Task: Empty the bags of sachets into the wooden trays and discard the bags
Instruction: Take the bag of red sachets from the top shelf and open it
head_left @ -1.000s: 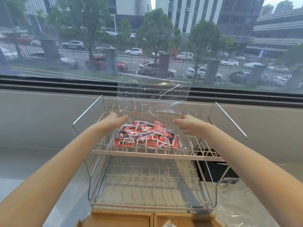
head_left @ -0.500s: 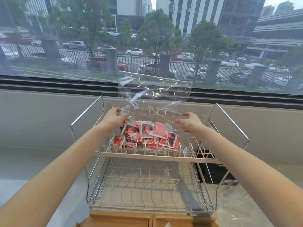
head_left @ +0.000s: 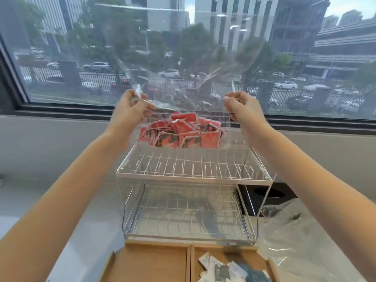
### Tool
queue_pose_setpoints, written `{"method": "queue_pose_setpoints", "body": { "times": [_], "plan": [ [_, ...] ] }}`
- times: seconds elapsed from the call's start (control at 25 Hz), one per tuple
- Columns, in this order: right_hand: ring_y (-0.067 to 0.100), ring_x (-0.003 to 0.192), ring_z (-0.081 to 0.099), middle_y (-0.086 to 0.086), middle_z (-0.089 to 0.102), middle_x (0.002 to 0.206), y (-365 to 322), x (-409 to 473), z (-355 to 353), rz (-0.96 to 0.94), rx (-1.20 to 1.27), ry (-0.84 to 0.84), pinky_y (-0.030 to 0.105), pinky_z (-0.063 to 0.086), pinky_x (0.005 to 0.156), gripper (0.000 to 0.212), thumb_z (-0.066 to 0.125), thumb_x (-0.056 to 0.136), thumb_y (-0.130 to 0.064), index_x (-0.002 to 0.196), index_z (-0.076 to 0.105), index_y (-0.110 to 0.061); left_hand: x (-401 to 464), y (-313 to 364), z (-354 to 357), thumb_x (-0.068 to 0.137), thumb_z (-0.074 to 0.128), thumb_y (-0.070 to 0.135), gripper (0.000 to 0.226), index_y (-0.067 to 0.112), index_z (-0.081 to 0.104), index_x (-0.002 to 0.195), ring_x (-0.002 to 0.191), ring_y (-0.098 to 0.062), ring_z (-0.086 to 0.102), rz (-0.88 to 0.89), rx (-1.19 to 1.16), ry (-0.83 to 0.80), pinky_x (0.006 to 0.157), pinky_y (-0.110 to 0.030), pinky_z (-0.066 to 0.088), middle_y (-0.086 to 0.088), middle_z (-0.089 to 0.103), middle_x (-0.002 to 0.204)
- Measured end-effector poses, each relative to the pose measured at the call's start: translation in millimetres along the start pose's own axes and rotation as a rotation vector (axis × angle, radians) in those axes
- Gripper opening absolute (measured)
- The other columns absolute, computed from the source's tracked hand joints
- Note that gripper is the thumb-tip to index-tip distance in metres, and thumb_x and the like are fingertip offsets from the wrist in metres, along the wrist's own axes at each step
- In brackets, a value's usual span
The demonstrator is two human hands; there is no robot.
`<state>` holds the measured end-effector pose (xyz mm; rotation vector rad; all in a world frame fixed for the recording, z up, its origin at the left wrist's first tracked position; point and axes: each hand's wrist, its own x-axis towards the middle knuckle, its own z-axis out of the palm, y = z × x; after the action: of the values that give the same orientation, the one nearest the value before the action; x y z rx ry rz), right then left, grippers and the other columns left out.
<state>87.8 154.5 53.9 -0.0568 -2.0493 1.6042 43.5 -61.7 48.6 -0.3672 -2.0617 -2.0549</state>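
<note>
The clear plastic bag (head_left: 183,78) hangs in the air in front of the window (head_left: 61,58), above the top tier of the white and chrome 2-tier wire rack (head_left: 193,174). Its loose upper part rises high against the glass, and a heap of red, black and white sachets (head_left: 180,133) sits bunched in its bottom, just over the rack's upper shelf; whether the bag's underside touches the wires cannot be told.

The left hand (head_left: 130,110) pinches the bag's left edge between thumb and curled fingers, and the right hand (head_left: 242,106) grips the right edge the same way, fingers curled round the film. Both hands are at about the same height, on either side of the sachets, with bare forearms reaching in from the lower corners.

The rack stands on the pale grey worktop (head_left: 61,200) against the wall under the window. Just in front of it lie 2 light wooden trays side by side: the left wooden tray (head_left: 150,263) shows a bare floor, and the right wooden tray (head_left: 230,255) holds white and dark blue-grey sachets (head_left: 223,269). To the right of the trays, a crumpled sheet of clear plastic (head_left: 301,241) lies on the worktop, and behind it, beside the rack, is a black container (head_left: 270,196).
</note>
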Motion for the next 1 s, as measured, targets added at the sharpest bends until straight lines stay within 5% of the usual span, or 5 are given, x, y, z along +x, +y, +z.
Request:
{"method": "queue_pose_setpoints", "body": {
  "times": [0.2, 0.4, 0.64, 0.8, 1.0],
  "plan": [
    [0.005, 0.078, 0.059, -0.009, 0.062, 0.081, -20, -89, -16, -0.082, 0.086, -0.130, 0.022, 0.046, 0.078, 0.016, 0.047, 0.091, -0.019, 0.077, 0.052, -0.024, -82, 2, -29, 0.089, 0.044, 0.004, 0.025, 0.023, 0.047, 0.073, 0.064, -0.001, 0.060, 0.058, -0.180, -0.029, 0.056, -0.012, 0.047, 0.008, 0.062, 0.079],
    [0.002, 0.064, 0.065, -0.008, 0.069, 0.064, 44, -196, -9, 0.073, 0.109, -0.213, 0.015, 0.052, 0.063, 0.018, 0.046, 0.091, -0.010, 0.075, 0.053, -0.016, -182, -81, -44, 0.086, 0.042, -0.005, 0.025, 0.017, 0.049, 0.075, 0.058, 0.002, 0.062, -0.121, -0.256, 0.022, 0.055, -0.011, 0.048, 0.014, 0.069, 0.062],
    [-0.004, 0.064, 0.064, -0.004, 0.071, 0.070, 102, -266, -18, 0.301, 0.023, -0.211, 0.009, 0.048, 0.060, 0.023, 0.049, 0.089, -0.004, 0.072, 0.059, -0.015, -261, -150, -66, 0.050, 0.064, 0.017, 0.051, 0.034, 0.053, 0.097, 0.076, -0.004, 0.064, -0.347, -0.253, -0.036, 0.070, -0.018, 0.050, 0.010, 0.068, 0.079],
    [0.011, 0.077, 0.070, 0.010, 0.069, 0.085, 115, -267, -29, 0.367, -0.075, -0.174, 0.028, 0.052, 0.083, 0.034, 0.048, 0.088, 0.000, 0.079, 0.060, -0.031, -260, -147, -69, 0.058, 0.062, 0.038, 0.019, 0.038, 0.062, 0.078, 0.094, -0.017, 0.058, -0.284, -0.135, -0.049, 0.088, -0.029, 0.042, 0.010, 0.065, 0.088],
    [0.009, 0.078, 0.069, -0.005, 0.075, 0.079, 100, -240, -33, 0.330, 0.172, -0.197, 0.017, 0.055, 0.065, 0.031, 0.043, 0.087, 0.004, 0.087, 0.062, -0.020, -243, -126, -71, 0.079, 0.062, 0.028, 0.008, 0.021, 0.065, 0.080, 0.074, -0.001, 0.062, -0.152, -0.039, 0.059, 0.076, -0.020, 0.047, 0.008, 0.070, 0.072]
  ]
}}
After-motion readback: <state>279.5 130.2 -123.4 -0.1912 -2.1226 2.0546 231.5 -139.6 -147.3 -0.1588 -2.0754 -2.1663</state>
